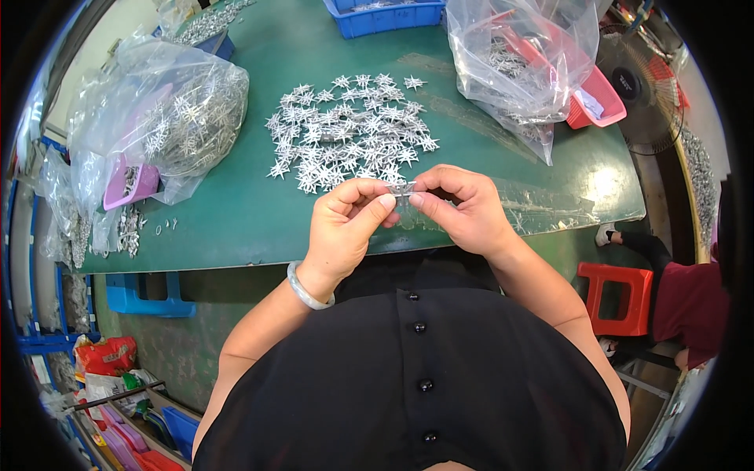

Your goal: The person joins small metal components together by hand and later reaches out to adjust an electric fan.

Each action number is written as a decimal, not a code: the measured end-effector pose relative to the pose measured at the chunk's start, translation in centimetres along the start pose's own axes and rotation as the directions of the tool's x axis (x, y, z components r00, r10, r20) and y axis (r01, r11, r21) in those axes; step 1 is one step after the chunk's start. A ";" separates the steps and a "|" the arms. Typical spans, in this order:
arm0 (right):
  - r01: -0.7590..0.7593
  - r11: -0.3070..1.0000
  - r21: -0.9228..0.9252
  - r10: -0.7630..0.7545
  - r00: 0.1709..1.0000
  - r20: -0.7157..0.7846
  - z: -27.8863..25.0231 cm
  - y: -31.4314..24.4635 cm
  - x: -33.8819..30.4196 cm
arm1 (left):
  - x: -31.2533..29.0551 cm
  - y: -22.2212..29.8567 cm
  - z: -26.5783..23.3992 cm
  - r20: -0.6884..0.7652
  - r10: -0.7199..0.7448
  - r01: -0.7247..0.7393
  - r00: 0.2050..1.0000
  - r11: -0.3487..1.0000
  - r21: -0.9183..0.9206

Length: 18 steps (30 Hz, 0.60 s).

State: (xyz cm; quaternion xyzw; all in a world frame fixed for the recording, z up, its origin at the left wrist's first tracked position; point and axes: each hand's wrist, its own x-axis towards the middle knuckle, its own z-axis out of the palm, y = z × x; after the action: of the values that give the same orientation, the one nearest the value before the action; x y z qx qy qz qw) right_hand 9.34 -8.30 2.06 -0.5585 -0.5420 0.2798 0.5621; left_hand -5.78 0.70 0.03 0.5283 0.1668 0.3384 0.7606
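Observation:
Between my two hands, above the near edge of the green table (259,228), is a small silver spiky metal piece (402,189). My left hand (351,224) pinches one end between thumb and forefinger. The other end sits in the same kind of pinch in my right hand (463,208). My fingertips cover part of the piece, so its full shape is hidden. Just beyond my hands a broad spread of similar silver spiky pieces (345,129) lies on the table, many of them overlapping.
Clear plastic bags of metal pieces stand at the left (200,118) and right (503,71), beside a pink scoop (129,184) and a red-pink basket (605,102). A blue tray (385,20) is at the back. Rightward are a fan (628,82), a red stool (616,298) and another person (695,302).

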 end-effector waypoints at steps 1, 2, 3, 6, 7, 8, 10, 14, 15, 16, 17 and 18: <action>-0.008 1.000 0.007 0.008 1.000 -0.002 0.0 0.1 0.0 | 0.0 0.0 0.0 -0.005 0.003 -0.003 1.000 1.000 0.009; -0.008 1.000 0.006 0.008 1.000 -0.002 0.0 0.1 0.0 | 0.0 0.0 0.1 -0.005 0.004 -0.004 1.000 1.000 0.009; -0.008 1.000 0.012 0.008 1.000 0.001 0.0 0.2 0.0 | 0.0 0.0 0.1 -0.006 0.006 -0.006 1.000 1.000 0.013; -0.015 0.999 0.030 0.014 1.000 0.004 0.1 0.3 0.1 | 0.0 0.0 0.0 -0.011 0.001 -0.001 1.000 1.000 0.024; -0.020 0.999 0.042 0.020 1.000 0.004 0.1 0.4 0.1 | 0.0 0.0 -0.1 -0.014 -0.005 0.006 1.000 0.999 0.032; -0.022 0.999 0.042 0.022 1.000 0.005 0.1 0.5 0.2 | 0.0 0.0 -0.1 -0.015 -0.006 0.007 1.000 1.000 0.030; -0.045 0.998 0.034 0.045 0.999 0.010 0.1 0.5 0.1 | 0.0 0.0 -0.1 -0.011 0.004 -0.003 1.000 0.999 0.035; 0.047 0.999 -0.010 -0.047 0.999 -0.006 0.2 0.5 0.4 | 0.3 -0.2 -0.7 0.041 0.137 -0.141 0.990 0.981 0.132; 0.094 0.995 -0.036 -0.095 0.995 -0.010 0.2 0.5 0.4 | 0.4 -0.3 -0.8 0.067 0.187 -0.196 0.980 0.965 0.176; 0.142 0.988 -0.062 -0.143 0.990 -0.012 0.2 0.6 0.5 | 0.4 -0.3 -0.9 0.095 0.235 -0.251 0.967 0.943 0.218; 0.140 0.988 -0.061 -0.141 0.990 -0.012 0.2 0.6 0.5 | 0.4 -0.2 -1.0 0.094 0.234 -0.249 0.968 0.944 0.217; 0.156 0.985 -0.072 -0.158 0.987 -0.019 0.2 0.6 0.5 | 0.4 0.0 -0.9 0.099 0.222 -0.239 0.970 0.944 0.227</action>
State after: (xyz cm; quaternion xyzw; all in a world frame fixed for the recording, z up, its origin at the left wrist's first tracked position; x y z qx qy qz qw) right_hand 9.47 -7.58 1.60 -0.5369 -0.5868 0.2085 0.5691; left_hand -6.05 1.56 -0.31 0.6431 0.1158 0.3835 0.6527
